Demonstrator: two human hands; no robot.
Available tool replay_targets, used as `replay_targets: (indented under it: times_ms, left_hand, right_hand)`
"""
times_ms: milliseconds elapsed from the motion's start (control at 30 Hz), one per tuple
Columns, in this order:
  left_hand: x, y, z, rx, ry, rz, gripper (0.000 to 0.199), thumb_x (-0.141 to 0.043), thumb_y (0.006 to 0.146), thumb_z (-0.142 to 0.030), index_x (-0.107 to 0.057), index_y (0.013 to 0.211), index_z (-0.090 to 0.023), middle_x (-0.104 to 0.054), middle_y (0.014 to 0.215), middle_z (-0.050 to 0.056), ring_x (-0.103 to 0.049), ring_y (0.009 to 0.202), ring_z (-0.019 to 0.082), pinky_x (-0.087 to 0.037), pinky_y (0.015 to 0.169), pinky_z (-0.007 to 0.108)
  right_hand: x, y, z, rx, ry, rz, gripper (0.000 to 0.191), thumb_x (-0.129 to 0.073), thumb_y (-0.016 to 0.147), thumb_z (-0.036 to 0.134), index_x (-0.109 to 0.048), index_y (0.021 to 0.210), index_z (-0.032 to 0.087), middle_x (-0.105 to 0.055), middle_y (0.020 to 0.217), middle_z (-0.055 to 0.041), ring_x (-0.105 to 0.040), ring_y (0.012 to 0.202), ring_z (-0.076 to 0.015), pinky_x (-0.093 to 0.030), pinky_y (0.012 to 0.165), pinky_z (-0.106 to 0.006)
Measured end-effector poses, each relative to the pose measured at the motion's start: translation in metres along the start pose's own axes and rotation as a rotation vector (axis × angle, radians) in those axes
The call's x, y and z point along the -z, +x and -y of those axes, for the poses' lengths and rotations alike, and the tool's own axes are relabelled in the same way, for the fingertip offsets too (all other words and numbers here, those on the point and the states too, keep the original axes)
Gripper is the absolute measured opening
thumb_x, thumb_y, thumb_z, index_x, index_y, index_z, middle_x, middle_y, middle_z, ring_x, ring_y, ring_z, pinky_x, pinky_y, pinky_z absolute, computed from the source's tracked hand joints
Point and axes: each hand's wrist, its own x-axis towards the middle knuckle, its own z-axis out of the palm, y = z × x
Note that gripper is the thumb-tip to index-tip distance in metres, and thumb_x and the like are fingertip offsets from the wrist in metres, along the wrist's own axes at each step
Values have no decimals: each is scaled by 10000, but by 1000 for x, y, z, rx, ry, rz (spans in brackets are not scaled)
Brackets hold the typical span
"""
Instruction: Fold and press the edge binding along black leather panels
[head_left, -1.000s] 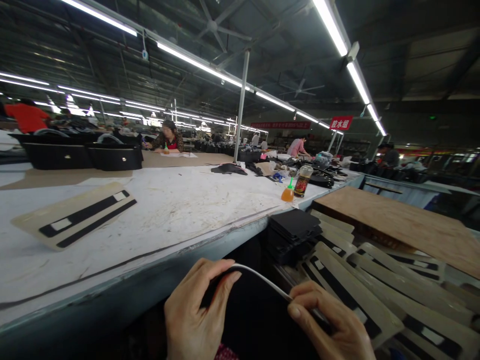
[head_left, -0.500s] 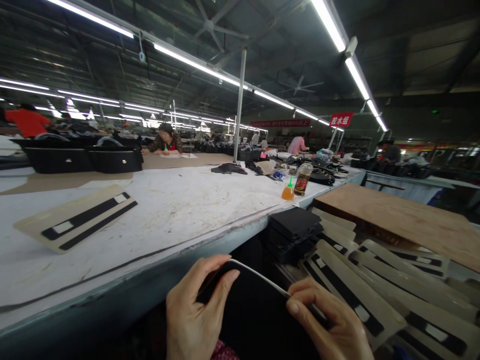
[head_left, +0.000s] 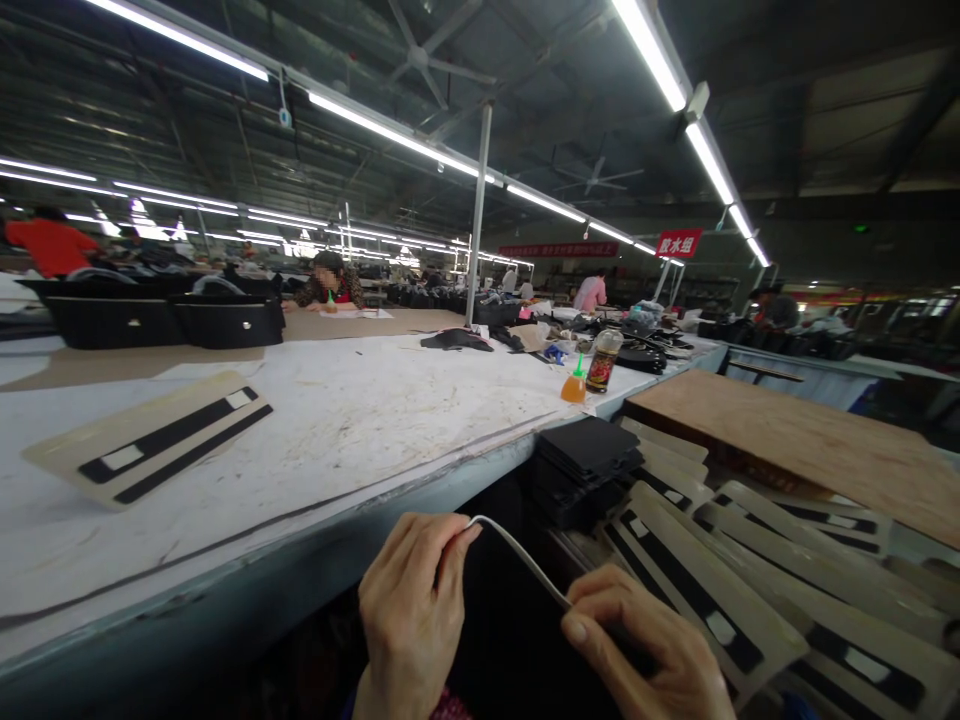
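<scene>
A dark panel with a pale, curved edge (head_left: pixel 519 550) is held up between my two hands, in front of the table. The fingers of my left hand (head_left: pixel 418 600) pinch its left end. My right hand (head_left: pixel 637 635) grips the right end between thumb and fingers. Between the hands the edge bows upward; the dark part below blends into the shadow. A beige panel (head_left: pixel 161 430) with two black strips and white patches lies on the white-covered table (head_left: pixel 360 420) at the left.
Black sheets (head_left: pixel 589 450) are stacked right of the table edge, beside overlapping beige panels (head_left: pixel 697 590). A glue bottle (head_left: pixel 574 386) and a clear bottle (head_left: pixel 603 362) stand on the table. Black bags (head_left: pixel 112 315) sit at the far left. A person (head_left: pixel 328 282) works across the table.
My left hand has shifted right and turned, its fingers now closer together. My right hand has moved slightly left, and the pale edge is more sharply bent near my left fingertips.
</scene>
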Motion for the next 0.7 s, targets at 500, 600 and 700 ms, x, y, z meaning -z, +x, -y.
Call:
replay_targets:
  times_ms: [500,600,700]
  left_hand:
    - [32,-2,-4,875,-469,297,282,-703,907,-504,-662,868,-227,-803,873,23,-730,807,147,-572,759,153]
    - [35,-3,0,959,-604,313,295,-738,882,-507,-644,885,-227,-795,866,28,-722,837,154,-572,773,157]
    - [38,-2,1,1021,-653,334,310,-769,853,-500,-636,873,-222,-795,880,44,-719,860,172,-578,760,169]
  right_hand:
    - [18,14,1,27,-16,127,200,-725,914,207,-713,714,208,-738,791,-2,-714,684,-123,-544,668,-174]
    - [19,18,4,58,17,112,200,-740,890,176,-712,692,196,-733,761,1,-703,651,-112,-536,644,-168]
    - [20,22,8,67,32,96,206,-749,877,168,-711,676,190,-727,744,-1,-687,630,-113,-532,633,-182]
